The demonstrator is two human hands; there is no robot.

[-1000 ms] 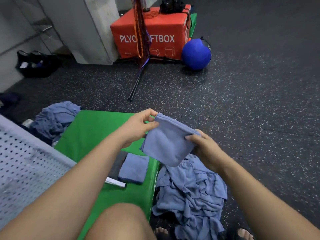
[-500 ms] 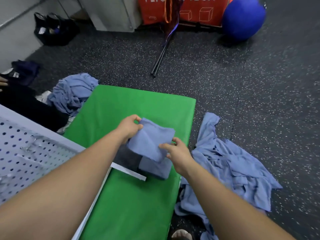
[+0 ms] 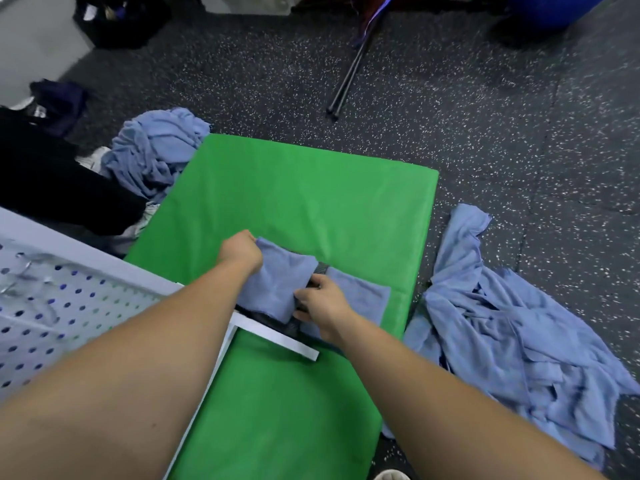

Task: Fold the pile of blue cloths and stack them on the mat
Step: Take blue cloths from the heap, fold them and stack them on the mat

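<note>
A green mat (image 3: 311,202) lies on the speckled floor. My left hand (image 3: 240,249) grips the far left corner of a folded blue cloth (image 3: 277,285). My right hand (image 3: 320,301) pinches that cloth's right edge. The cloth is low over a dark patch on the mat, beside another folded blue cloth (image 3: 360,294) lying to its right. A loose pile of blue cloths (image 3: 512,341) spreads over the floor right of the mat. A second bunched heap of blue cloths (image 3: 156,150) sits at the mat's far left corner.
A white perforated panel (image 3: 69,306) with a white frame bar (image 3: 277,337) overlaps the mat's left side. Dark clothing (image 3: 52,181) lies left. A black pole (image 3: 349,74) slants across the floor beyond the mat, with a blue ball (image 3: 554,8) at top right.
Both hands have brought the folded cloth down from chest height to the mat, beside the folded one lying there. The view has tilted downward.
</note>
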